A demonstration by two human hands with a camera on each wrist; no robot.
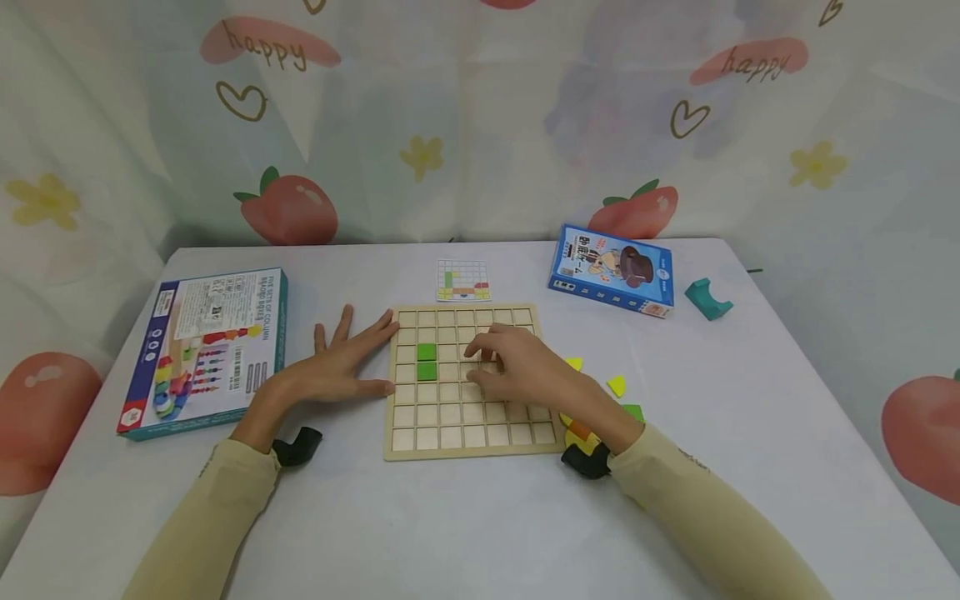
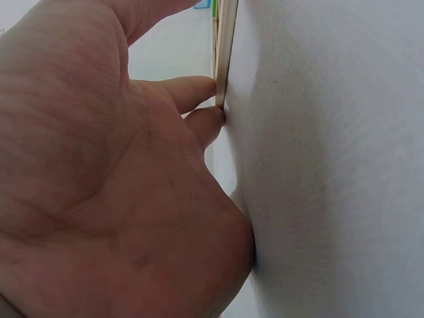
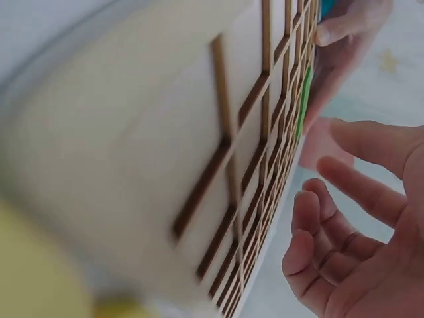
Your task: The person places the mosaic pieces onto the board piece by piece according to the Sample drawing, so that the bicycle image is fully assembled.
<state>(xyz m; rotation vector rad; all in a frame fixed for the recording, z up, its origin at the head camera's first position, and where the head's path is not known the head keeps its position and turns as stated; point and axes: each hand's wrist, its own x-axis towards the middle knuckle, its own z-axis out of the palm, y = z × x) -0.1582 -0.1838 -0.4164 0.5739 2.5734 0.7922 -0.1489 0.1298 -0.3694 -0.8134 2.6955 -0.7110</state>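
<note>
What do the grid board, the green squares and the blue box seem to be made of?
Grid board: probably wood, matt, from its pale tan rim and brown-edged grid strips.
Green squares: flat, one even colour; painted wood or plastic, I cannot tell which.
Blue box: likely card, from its straight edges and printed pictures; finish unclear.

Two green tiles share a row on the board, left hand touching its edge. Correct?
Not a row: the head view shows the two green tiles sharing a column on the board, one behind the other, left hand touching its edge.
</note>
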